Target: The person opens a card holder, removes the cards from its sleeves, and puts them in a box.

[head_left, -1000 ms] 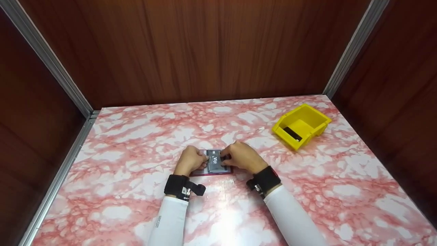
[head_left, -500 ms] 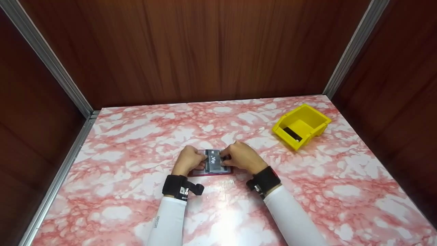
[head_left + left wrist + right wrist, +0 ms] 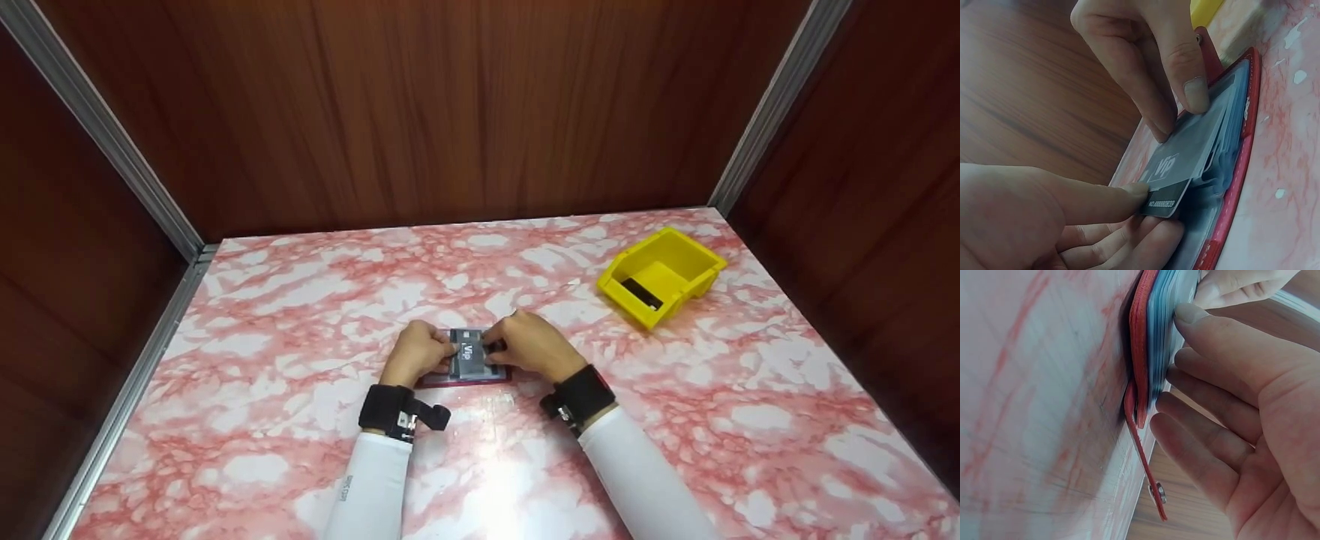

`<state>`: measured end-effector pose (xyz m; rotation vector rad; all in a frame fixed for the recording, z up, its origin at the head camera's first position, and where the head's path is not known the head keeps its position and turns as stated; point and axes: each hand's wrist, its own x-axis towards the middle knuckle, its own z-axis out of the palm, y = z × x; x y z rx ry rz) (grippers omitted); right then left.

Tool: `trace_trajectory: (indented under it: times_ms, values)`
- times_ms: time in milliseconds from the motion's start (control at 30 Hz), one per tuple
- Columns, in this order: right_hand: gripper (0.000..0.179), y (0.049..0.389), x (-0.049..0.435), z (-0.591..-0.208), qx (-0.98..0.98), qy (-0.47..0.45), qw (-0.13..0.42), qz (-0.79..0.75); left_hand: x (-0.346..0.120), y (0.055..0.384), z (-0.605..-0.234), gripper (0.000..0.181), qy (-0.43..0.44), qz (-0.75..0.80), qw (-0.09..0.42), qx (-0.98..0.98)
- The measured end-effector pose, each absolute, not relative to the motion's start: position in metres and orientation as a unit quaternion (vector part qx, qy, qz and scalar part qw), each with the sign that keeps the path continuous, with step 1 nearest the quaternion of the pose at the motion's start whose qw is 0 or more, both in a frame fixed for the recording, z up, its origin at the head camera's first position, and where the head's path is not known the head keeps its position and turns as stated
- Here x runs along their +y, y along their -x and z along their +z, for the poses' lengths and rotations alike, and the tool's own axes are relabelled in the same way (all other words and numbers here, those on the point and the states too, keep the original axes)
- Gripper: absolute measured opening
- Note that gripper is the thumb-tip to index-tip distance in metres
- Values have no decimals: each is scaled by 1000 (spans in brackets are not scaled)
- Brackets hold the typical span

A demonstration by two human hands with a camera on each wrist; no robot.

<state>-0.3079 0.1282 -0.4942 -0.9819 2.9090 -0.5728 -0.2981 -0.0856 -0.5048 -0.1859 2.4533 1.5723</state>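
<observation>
Dark reddish-brown wood-grain panels (image 3: 450,112) are enclosing the workspace at the back and on both sides, with metal profiles (image 3: 776,105) running along the corners. A red-and-white marbled tabletop (image 3: 300,300) is spreading out between them. White sleeves (image 3: 367,487) are covering both forearms. Toward the far right of the tabletop, well apart from the hands, a yellow plastic bin (image 3: 626,301) is standing with its open side up; a dark rectangular patch is showing at its front, though its nature cannot be told.

The left hand (image 3: 420,351) and the right hand (image 3: 532,346) are working near each other with a gap between them, one at each side of the same object. Black wrist straps (image 3: 386,411) are encircling both wrists. Between the hands, a red card holder (image 3: 1234,197) is lying opened on the near-central part of the tabletop, its stack of clear pockets (image 3: 1162,326) facing up.

The left hand is pinching a dark card (image 3: 1169,194), marked "Vip", by its protruding end between thumb and fingers; the remainder is sitting inside a pocket. The right hand is gripping that pocket, its thumb pressing on the plastic. At the holder's right end, a red closure tab (image 3: 1143,458) is sticking out, bearing a metal snap (image 3: 1161,492).
</observation>
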Motion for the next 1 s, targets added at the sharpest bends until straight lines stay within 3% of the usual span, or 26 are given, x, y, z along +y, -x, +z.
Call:
trace_trajectory:
  times_ms: [1000]
  values:
    - [16,307,129,-496,933,315,9,-176,-92,298,-502,9,77,530,122,836]
